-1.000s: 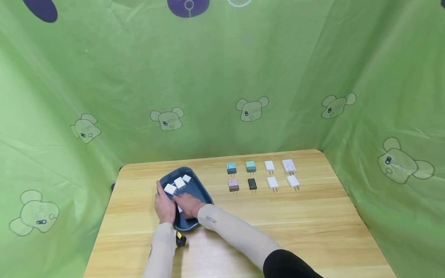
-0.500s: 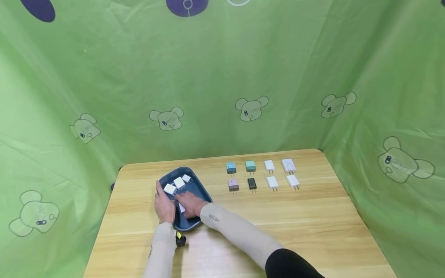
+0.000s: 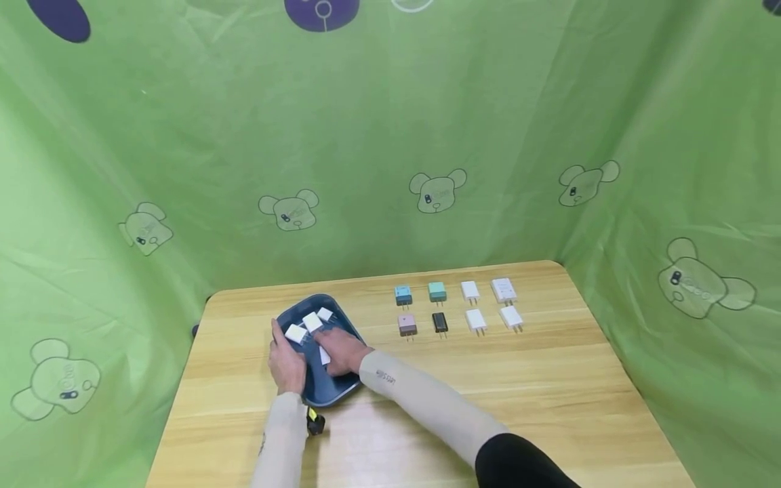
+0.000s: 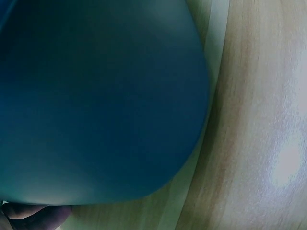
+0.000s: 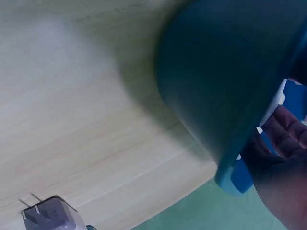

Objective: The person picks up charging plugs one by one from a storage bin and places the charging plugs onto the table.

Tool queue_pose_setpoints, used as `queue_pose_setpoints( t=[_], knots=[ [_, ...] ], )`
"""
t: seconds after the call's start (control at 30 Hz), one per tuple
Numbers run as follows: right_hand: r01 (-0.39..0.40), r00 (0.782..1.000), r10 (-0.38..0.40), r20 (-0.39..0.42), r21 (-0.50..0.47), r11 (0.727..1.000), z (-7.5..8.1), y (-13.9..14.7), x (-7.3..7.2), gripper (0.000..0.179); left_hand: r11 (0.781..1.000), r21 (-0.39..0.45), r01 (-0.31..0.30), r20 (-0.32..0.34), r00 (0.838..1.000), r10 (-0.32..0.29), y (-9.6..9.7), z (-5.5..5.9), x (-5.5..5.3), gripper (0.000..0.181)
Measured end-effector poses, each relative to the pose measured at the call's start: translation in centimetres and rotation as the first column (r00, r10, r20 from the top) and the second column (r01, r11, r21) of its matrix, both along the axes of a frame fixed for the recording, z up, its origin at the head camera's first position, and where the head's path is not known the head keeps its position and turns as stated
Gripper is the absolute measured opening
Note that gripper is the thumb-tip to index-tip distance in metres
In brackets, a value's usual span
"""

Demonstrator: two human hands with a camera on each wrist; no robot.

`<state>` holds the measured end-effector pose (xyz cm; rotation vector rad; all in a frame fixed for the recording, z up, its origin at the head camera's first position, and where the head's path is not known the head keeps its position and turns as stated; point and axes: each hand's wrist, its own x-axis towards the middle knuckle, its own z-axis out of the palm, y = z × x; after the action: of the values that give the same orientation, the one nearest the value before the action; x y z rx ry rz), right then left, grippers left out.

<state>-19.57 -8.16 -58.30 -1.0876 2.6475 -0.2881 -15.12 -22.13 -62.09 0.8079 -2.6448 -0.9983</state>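
A dark blue tray (image 3: 329, 392) stands at the left of the table with several white wall chargers in it. My left hand (image 3: 287, 362) holds the tray's left side; its fingertips (image 4: 41, 218) show beyond the tray's edge in the left wrist view. My right hand (image 3: 343, 349) reaches inside the tray and grips a white charger (image 3: 324, 356), mostly covered by the fingers. Just ahead of those fingers lies another white charger (image 3: 312, 322), with one charger (image 3: 295, 333) to its left and a smaller one (image 3: 325, 314) behind.
Two rows of chargers lie to the right, prongs facing me: blue (image 3: 403, 294), green (image 3: 436, 291), pink (image 3: 407, 324), black (image 3: 440, 322) and several white ones (image 3: 504, 290). Green cloth (image 3: 366, 135) hangs around the wooden table (image 3: 518, 393).
My right hand has moved slightly up and to the right inside the tray, and the white charger has shifted with it. The left hand keeps its place on the tray.
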Motion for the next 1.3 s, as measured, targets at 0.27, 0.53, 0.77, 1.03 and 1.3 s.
queue_pose_setpoints(
  t=[0.27,0.53,0.77,1.03,1.3],
  knots=[
    [0.013,1.000,-0.013,-0.003,-0.085,0.996,1.7,1.3,-0.3,0.066,1.000,-0.010,0.006,0.000,1.000,-0.006,0.0,-0.1,0.3,0.101],
    [0.082,0.995,-0.074,0.063,-0.137,0.987,3.0,3.1,-0.7,0.061,1.000,0.003,0.004,0.001,1.000,-0.004,-0.1,-0.1,0.2,0.101],
    [0.127,0.991,-0.116,0.072,-0.180,0.975,3.4,5.0,-1.4,0.059,1.000,0.004,0.005,0.009,1.000,-0.005,0.0,-0.2,0.2,0.100],
    [0.199,0.978,-0.178,0.105,-0.230,0.953,3.7,6.8,-1.9,0.053,1.000,-0.005,0.014,-0.012,1.000,-0.014,-0.1,-0.1,0.2,0.100],
    [0.258,0.966,-0.235,0.111,-0.282,0.924,3.0,9.1,-2.1,0.054,1.000,-0.002,0.014,-0.027,1.000,-0.014,-0.1,-0.1,0.1,0.101]
  ],
)
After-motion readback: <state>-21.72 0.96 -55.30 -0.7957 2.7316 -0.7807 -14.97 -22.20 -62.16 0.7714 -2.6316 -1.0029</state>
